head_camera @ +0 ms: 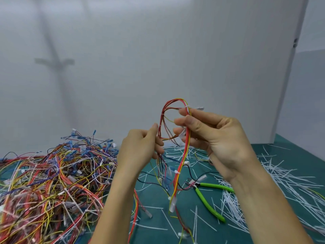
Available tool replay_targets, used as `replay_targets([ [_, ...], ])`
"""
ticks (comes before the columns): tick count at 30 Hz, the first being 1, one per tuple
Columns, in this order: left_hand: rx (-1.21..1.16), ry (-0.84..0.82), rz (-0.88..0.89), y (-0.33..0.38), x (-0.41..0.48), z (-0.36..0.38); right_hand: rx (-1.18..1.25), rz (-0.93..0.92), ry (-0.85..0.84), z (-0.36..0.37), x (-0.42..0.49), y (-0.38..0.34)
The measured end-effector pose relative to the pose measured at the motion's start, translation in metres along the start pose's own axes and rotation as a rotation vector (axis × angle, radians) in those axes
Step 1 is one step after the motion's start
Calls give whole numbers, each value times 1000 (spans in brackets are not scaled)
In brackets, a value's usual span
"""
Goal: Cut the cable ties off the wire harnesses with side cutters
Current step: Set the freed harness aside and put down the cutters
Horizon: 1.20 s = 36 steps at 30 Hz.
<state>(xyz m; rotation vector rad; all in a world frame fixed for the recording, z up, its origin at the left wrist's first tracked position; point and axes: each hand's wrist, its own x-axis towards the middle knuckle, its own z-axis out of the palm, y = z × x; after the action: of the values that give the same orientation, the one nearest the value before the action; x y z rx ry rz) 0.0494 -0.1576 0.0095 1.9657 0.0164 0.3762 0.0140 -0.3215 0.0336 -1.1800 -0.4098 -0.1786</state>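
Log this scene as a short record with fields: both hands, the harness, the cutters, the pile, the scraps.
left hand: grips the harness wires
right hand: pinches the harness near its loop
harness: held up above the green mat, white tie on it
side cutters: lying on the mat, no hand on them
pile: tangled harnesses, left
cut ties: scattered, mostly right

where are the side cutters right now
Head view, lower right: the side cutters lie untouched on the green mat just below the right hand, beside the heap of cut ties; both hands hold a wire harness.
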Motion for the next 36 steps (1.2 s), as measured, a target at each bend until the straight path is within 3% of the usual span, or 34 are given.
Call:
replay_targets([
  [2, 20, -93, 40, 2, -1, -1, 31, -19, 47, 0, 1, 0],
  [6, -186, -455, 222, 17, -11, -15, 108, -40, 116, -2, 3, 0],
  [10, -123, -655, 332, 22, -20, -25, 134, -46, 158, -3, 4, 1],
  [20, -298, -368, 244, 23, -17, -17, 184, -24, 219, -7, 3, -3],
  [27, -251, -487, 169, 15, -13, -14, 105, -42, 176, -12, 3, -2],
  [32, -363, -161, -20, 6, -2, 2, -122, -105, 53, -12, 2, -1],
  [36, -856, -274, -254, 5, 1, 3, -297, -29, -220, -10, -1, 2],
])
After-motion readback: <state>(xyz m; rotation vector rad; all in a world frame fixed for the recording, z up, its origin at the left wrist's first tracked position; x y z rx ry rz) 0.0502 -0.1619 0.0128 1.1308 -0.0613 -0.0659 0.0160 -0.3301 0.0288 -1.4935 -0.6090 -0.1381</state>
